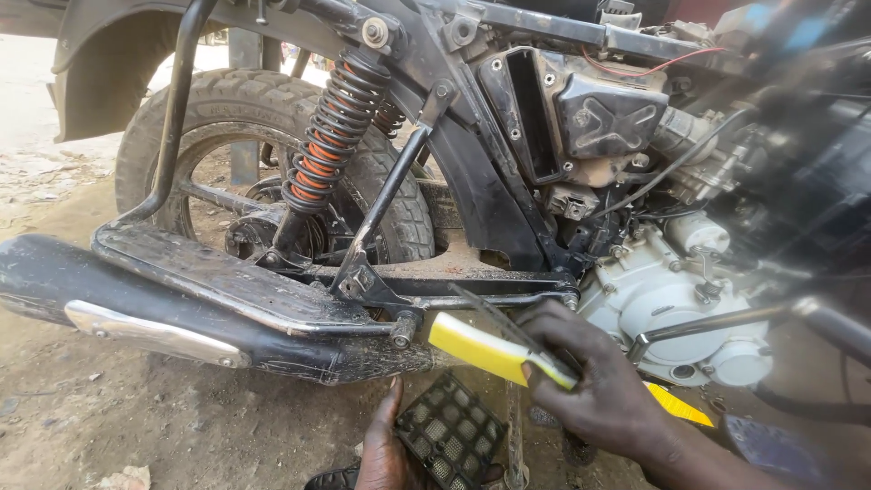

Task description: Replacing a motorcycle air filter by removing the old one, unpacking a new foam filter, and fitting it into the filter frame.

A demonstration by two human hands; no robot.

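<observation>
Near the motorcycle's black exhaust pipe [209, 313], the right hand [603, 386] is closed around a yellow foam block [485, 349] just right of the pipe's end, while below it the left hand [386, 454] grips a black grid cover [451, 434] above the dirt ground [181, 426].

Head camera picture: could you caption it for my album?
Right hand grips a yellow box, left hand holds a black grid panel, beside a motorcycle's exhaust pipe.

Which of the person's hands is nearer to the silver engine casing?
The right hand, holding a yellow pad, sits just left of and below the silver engine casing. The left hand is lower and farther left, at a black grid panel.
</observation>
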